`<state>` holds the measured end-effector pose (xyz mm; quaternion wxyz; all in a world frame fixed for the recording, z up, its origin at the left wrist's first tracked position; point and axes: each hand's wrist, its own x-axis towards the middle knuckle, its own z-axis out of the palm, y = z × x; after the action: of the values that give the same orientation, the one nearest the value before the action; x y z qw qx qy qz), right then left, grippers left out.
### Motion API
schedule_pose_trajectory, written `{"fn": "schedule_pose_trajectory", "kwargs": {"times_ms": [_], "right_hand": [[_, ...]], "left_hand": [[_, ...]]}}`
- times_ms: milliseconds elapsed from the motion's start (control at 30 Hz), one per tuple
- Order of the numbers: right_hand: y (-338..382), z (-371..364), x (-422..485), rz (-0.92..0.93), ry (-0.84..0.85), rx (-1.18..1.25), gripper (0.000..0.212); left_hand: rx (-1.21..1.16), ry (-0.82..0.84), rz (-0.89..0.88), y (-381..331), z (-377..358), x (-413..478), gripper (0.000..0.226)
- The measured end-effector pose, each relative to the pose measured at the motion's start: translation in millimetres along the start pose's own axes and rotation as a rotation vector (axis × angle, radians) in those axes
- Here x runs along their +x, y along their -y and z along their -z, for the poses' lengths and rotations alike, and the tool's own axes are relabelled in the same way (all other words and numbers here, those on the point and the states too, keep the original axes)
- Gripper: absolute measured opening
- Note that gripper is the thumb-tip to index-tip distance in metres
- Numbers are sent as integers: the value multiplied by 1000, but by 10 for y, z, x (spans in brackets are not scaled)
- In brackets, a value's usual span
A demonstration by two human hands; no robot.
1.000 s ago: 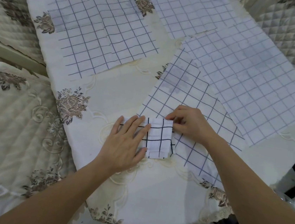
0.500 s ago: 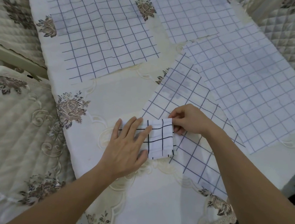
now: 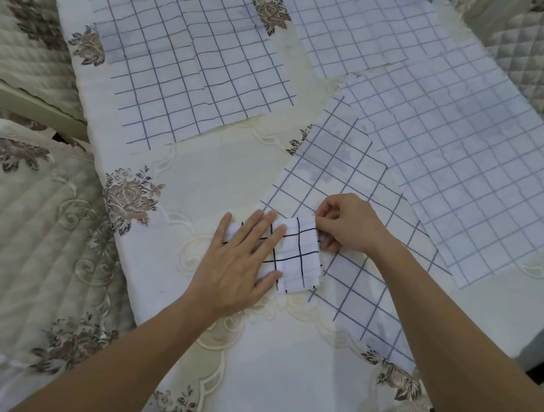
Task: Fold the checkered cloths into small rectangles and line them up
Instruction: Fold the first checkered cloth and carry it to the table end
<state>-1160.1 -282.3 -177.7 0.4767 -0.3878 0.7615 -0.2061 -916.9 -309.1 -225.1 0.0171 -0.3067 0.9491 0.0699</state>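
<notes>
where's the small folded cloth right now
In the head view the small folded cloth lies near the table's front edge, pinned under the left hand, its right edge pinched by the right hand.

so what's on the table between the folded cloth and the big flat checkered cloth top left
Only bare floral tablecloth between the folded cloth and that flat cloth, per the head view.

Two bare forearms reach in from the lower edge of the head view, with no sleeves, cuffs, watch or bracelet visible on either. The left hand (image 3: 240, 263) and right hand (image 3: 351, 226) wear no gloves; no rings appear, though the right fingers are partly curled out of view.
</notes>
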Motion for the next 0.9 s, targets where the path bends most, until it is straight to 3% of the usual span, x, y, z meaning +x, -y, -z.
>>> {"fn": "schedule_pose_trajectory", "kwargs": {"times_ms": [133,333,467,633,900], "right_hand": [[-17,-113,-143,-5,-157,66,10],[-171,-268,-385,-82,-231,247,16],[-146,-350,-448,-38,-358,191,21],[-74,-299,-258,-60,-337,143,26],[-17,-327,-177,-143,-288,326,21]], "left_hand": [[-8,2,15,5,0,29,70],[-40,3,33,-10,24,64,71],[-47,21,24,3,67,117,71],[-56,23,5,33,76,119,71],[-50,17,-19,68,48,106,72]]}}
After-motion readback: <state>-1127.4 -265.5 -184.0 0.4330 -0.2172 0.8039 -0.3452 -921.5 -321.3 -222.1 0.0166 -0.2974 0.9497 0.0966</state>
